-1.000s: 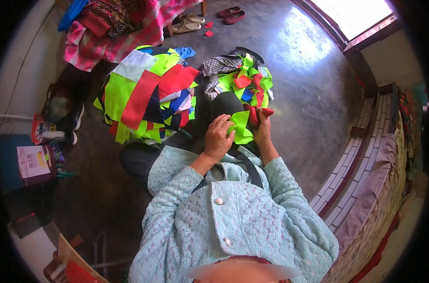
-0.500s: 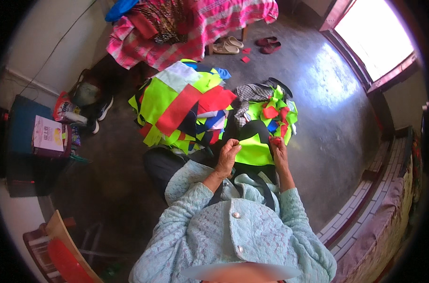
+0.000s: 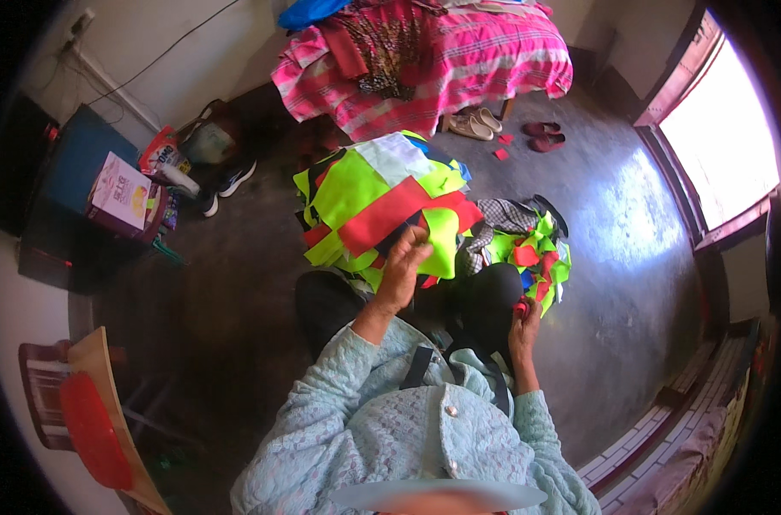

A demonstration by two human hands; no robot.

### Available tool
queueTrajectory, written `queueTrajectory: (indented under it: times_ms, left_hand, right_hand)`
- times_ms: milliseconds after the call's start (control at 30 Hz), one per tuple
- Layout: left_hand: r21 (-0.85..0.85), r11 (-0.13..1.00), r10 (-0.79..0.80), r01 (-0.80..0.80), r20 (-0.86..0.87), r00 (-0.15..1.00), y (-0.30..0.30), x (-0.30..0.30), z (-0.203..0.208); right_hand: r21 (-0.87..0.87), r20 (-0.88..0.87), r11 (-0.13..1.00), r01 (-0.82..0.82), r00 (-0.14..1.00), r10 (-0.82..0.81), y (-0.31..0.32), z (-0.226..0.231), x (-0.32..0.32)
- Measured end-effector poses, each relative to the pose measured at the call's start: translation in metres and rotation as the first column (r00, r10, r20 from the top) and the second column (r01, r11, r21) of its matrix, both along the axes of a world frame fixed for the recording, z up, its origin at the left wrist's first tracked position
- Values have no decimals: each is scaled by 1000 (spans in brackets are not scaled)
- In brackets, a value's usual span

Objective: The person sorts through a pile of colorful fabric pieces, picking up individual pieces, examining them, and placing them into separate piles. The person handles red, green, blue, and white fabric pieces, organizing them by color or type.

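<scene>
My left hand (image 3: 402,270) reaches forward and grips a neon yellow-green fabric piece (image 3: 442,245) at the near edge of a big pile of cut fabric (image 3: 369,202) in neon green, red and white on the floor. My right hand (image 3: 523,322) rests by my right knee, its fingers pinching a small red fabric scrap (image 3: 521,305). Just beyond that hand lies a smaller heap of green and red scraps (image 3: 536,253) on a dark bag. My dark trousers (image 3: 459,305) show between both hands.
A bed with a pink striped cover (image 3: 442,60) stands at the back, with shoes (image 3: 472,127) and slippers (image 3: 543,136) beside it. A blue cabinet with a box (image 3: 120,189) is at the left. A wooden chair (image 3: 90,412) is at the lower left, a bright window (image 3: 721,129) at the right.
My left hand has moved forward and left, carrying the yellow-green piece onto the big pile. My right hand has dropped toward my right knee. The camera has tilted, showing more of the bed.
</scene>
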State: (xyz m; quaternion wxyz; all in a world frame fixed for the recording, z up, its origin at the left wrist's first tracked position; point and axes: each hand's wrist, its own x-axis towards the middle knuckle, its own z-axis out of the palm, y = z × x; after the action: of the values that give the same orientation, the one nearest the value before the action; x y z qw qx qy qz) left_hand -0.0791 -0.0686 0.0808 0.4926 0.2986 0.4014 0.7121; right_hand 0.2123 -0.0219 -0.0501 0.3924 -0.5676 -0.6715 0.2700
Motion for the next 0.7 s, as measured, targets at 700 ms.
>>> queueTrajectory:
  times_ms: [700]
  left_hand:
    - [-91,773,597,-628,-231,768,45,-250,-70]
  right_hand:
    - [-14,49,999,37,998,-37,-1,8,-6]
